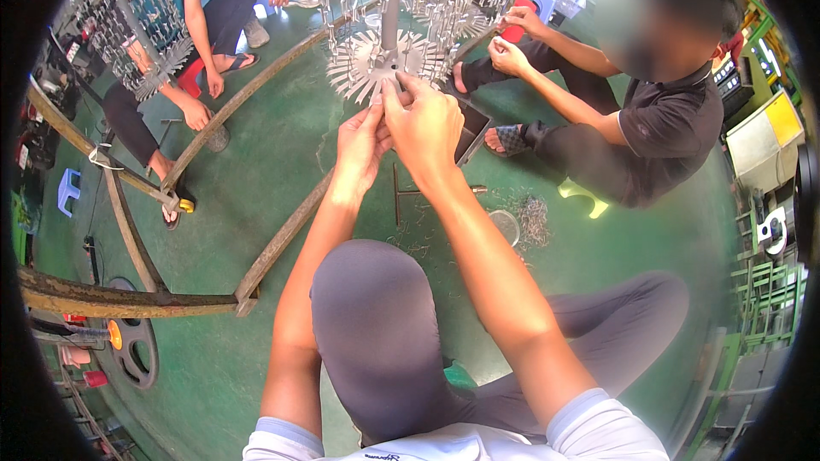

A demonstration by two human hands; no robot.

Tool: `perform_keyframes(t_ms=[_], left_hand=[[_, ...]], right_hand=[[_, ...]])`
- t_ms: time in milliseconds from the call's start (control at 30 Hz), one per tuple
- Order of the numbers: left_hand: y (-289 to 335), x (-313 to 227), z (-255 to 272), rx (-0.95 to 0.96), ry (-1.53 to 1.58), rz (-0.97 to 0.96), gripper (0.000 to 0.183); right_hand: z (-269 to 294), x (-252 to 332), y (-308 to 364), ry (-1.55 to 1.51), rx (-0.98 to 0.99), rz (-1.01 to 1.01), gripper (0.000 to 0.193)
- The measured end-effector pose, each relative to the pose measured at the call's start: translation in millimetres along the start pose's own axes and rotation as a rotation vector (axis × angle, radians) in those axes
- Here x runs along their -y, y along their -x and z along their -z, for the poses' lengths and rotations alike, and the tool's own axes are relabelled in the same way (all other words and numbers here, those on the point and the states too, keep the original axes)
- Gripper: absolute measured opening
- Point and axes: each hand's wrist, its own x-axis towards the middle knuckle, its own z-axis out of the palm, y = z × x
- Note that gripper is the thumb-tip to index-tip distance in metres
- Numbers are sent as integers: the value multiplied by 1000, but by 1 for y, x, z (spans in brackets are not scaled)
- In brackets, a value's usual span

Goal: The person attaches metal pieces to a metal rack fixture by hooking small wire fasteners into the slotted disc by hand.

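Observation:
My left hand (362, 143) and my right hand (430, 126) meet in front of a slotted round metal disc (357, 68) at the bottom of an upright grey post (392, 1). Fingers and thumbs are pinched on both hands, the fingertips nearly touching. What they hold, if anything, is too small to make out. My right index finger reaches up close to the disc's lower edge. Above the disc, many small metal pieces (434, 12) hang in tiers around the post.
Across from my right side, a co-worker (666, 111) sits with both hands near the rack. More people (201, 25) sit at the far left beside another rack (141, 25). Curved metal bars (282, 243) cross the left. T-handled tools (397, 194), a dish (504, 227) and loose pins (535, 220) lie on the floor.

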Motion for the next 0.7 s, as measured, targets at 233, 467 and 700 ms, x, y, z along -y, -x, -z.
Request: perform_keyframes(t_ms=[233, 467, 700], left_hand=[[17, -17, 3, -91, -257, 45, 31], [33, -40, 1, -171, -504, -131, 30], [32, -54, -22, -185, -643, -544, 22]], right_hand=[[-15, -7, -9, 112, 22, -11, 38], [-13, -5, -9, -134, 71, -59, 29], [-8, 1, 3, -50, 88, -7, 26]])
